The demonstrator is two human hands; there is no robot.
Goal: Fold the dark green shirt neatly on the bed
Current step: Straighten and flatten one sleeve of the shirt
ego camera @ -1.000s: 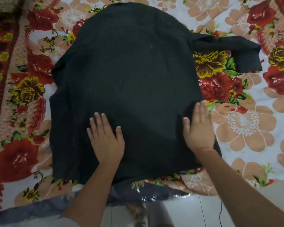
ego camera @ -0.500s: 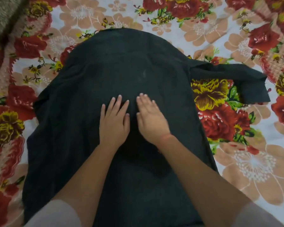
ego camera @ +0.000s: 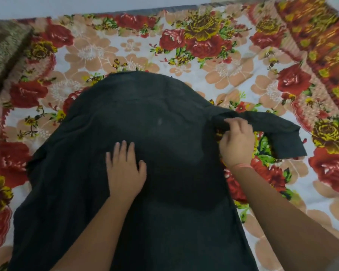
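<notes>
While the dark green shirt lies spread on the bed, its body runs from the near edge of view to a rounded far edge around the middle of the floral sheet. Its left edge falls in soft folds and its right edge runs fairly straight toward the near side. One short sleeve sticks out to the right, its cuff end lying on the sheet. Open sheet lies beyond the shirt on the far side and on both the left and the right.

The left hand rests palm down on the shirt's middle, its fingers straight and slightly spread, pressing the cloth and grasping nothing. The right hand is at the shirt's right shoulder, where sleeve meets body. Its fingers are curled and pinch the sleeve's cloth there. A thin reddish thread circles that wrist.

The shirt's fabric is matte and lightly wrinkled, with a small pale speck on it. The sheet is printed with red, yellow and peach flowers on white, and has a red-orange patterned border at the far right. A brown, coarse-looking blanket sits at the far left, and a pale wall runs behind the bed.
</notes>
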